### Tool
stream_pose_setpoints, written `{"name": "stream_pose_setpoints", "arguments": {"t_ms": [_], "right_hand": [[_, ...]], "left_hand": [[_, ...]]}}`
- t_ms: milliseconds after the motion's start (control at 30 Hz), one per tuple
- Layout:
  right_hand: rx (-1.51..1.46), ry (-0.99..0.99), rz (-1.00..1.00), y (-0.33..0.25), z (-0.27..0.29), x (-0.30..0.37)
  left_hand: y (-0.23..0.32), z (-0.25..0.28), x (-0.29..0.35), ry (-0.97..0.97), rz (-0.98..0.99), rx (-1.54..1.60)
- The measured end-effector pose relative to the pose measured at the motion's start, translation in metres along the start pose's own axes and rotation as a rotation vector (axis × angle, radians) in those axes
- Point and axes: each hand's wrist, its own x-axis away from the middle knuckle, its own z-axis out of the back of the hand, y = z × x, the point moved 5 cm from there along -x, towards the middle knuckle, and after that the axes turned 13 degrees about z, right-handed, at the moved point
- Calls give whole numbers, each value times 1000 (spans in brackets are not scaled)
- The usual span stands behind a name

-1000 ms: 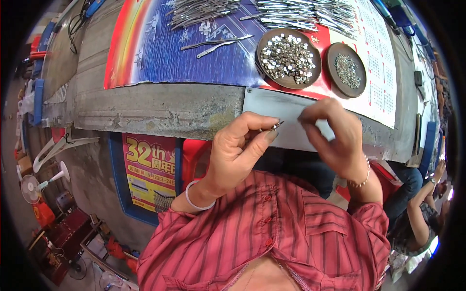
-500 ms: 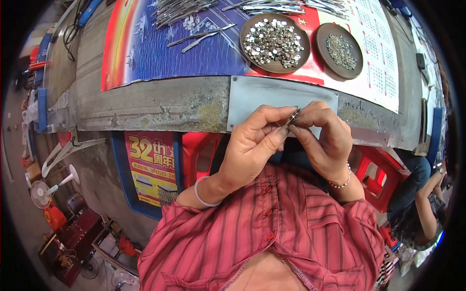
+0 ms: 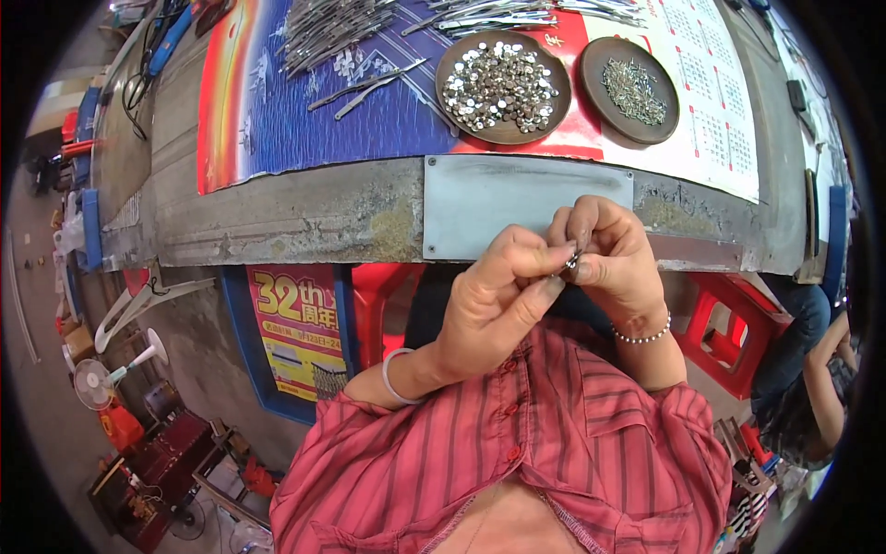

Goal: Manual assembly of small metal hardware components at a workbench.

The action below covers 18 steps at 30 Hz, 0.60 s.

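My left hand (image 3: pixel 498 300) and my right hand (image 3: pixel 616 251) meet just in front of the bench edge. Thumbs and fingertips of both pinch a small shiny metal piece (image 3: pixel 572 260); most of it is hidden, and its exact kind cannot be made out. Beyond them a pale metal plate (image 3: pixel 517 198) is fixed to the bench edge. On the bench stand a round brown dish of small silvery discs (image 3: pixel 503 88) and a smaller dark dish of tiny metal pins (image 3: pixel 635 92).
Slim metal tools (image 3: pixel 337 32) lie heaped at the back, and a pair of loose ones (image 3: pixel 369 90) lies nearer. Printed sheets (image 3: pixel 323 125) cover the bench (image 3: pixel 286 212). Red stools (image 3: pixel 734 337) stand beneath. Another person's arm (image 3: pixel 821 388) shows at the far right.
My right hand has turned, its fingers now curled more upright around the metal piece. Both pinches have shifted slightly right and down. The whole view has moved a little; the dishes appear further left.
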Motion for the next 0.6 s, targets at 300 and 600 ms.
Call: {"name": "stream_pose_setpoints", "arguments": {"t_ms": [300,600], "right_hand": [[873,72,722,-21,-34,13],[1096,21,784,-25,-45,15]], "left_hand": [[12,-5,4,304,-309,-268],[16,-5,8,324,-311,-285]]}}
